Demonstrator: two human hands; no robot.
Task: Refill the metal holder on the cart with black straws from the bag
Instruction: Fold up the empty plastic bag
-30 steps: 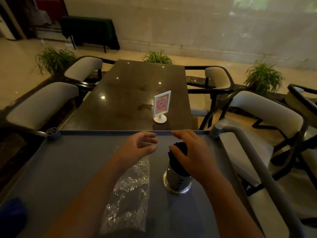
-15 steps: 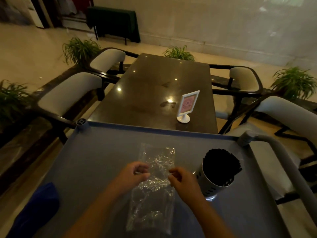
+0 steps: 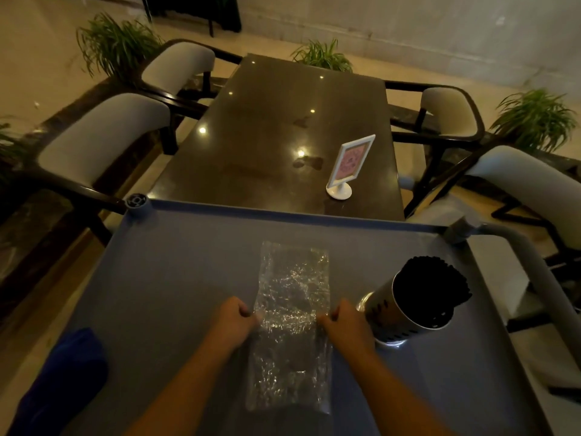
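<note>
A clear crinkled plastic bag (image 3: 292, 322) lies flat on the grey cart top (image 3: 176, 272), its long side running away from me. My left hand (image 3: 234, 322) pinches the bag's left edge and my right hand (image 3: 344, 324) pinches its right edge, both about halfway along. The perforated metal holder (image 3: 405, 313) stands just right of my right hand, packed with black straws (image 3: 430, 284) that fan out above its rim. I cannot tell whether any straws lie inside the bag.
A dark glossy table (image 3: 270, 136) with a small white sign stand (image 3: 345, 165) sits beyond the cart's far rim. Padded chairs flank it. The cart's curved handle (image 3: 534, 272) rises at the right. A blue cloth (image 3: 63, 379) lies at the cart's near left.
My right hand left the straws in the holder and my left hand came down; both now grip the bag's side edges, wider apart than half a second ago. The bag lies flatter.
</note>
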